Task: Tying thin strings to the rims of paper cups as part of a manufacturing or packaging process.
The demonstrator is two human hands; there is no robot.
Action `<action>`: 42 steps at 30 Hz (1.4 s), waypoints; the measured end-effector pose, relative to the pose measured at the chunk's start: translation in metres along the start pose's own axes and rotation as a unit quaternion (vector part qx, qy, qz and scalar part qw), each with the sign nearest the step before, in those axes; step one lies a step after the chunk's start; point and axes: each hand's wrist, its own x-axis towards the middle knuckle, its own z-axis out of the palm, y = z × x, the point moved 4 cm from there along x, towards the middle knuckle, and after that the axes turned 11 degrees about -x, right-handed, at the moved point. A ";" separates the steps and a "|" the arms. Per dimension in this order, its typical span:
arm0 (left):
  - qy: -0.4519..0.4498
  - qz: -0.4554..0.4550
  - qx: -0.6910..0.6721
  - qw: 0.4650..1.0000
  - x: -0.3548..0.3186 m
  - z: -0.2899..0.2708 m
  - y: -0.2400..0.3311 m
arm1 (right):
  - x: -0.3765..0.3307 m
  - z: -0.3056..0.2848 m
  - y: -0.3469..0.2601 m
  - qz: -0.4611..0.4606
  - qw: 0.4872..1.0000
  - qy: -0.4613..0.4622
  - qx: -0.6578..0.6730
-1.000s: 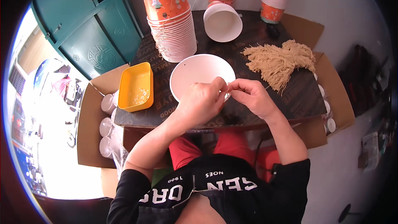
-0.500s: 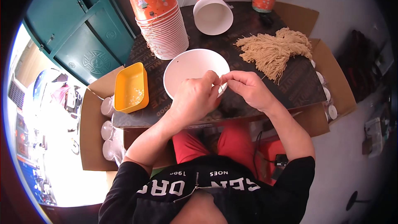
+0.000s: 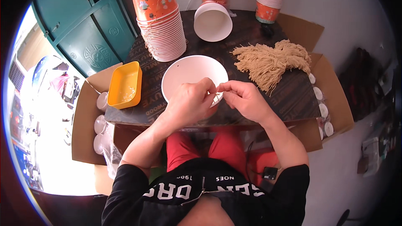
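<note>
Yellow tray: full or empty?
Nearly empty: the yellow tray holds only some small clear pieces, scattered toward its near end; bare yellow floor shows beyond them.

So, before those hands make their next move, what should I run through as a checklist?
1. Both hands at the white tub: ok; left hand and right hand meet at its near rim.
2. Secure hold on something between the fingertips: cannot tell; too small to make out.
3. White tub open to view: ok; its mouth shows, partly behind the left hand.
4. Beige cord bundle apart from the right hand: ok.
5. Yellow tray upright: ok; small clear pieces lie inside.
</note>
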 end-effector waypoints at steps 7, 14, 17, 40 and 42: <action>0.016 -0.002 -0.002 1.000 0.001 0.009 0.013 | 0.000 -0.004 -0.002 0.000 0.999 -0.037 0.000; 0.027 -0.032 -0.079 0.996 0.004 0.007 0.014 | -0.004 -0.001 0.003 -0.029 0.998 0.018 0.047; 0.034 -0.042 -0.111 0.992 0.005 0.007 0.010 | -0.009 0.004 0.002 -0.066 0.994 0.077 0.045; 0.061 -0.019 0.012 0.998 0.015 0.002 -0.003 | -0.034 0.018 -0.004 -0.295 0.875 0.287 -0.257; 0.036 -0.019 -0.006 0.999 0.015 0.003 -0.001 | -0.033 0.016 -0.005 -0.301 0.868 0.299 -0.256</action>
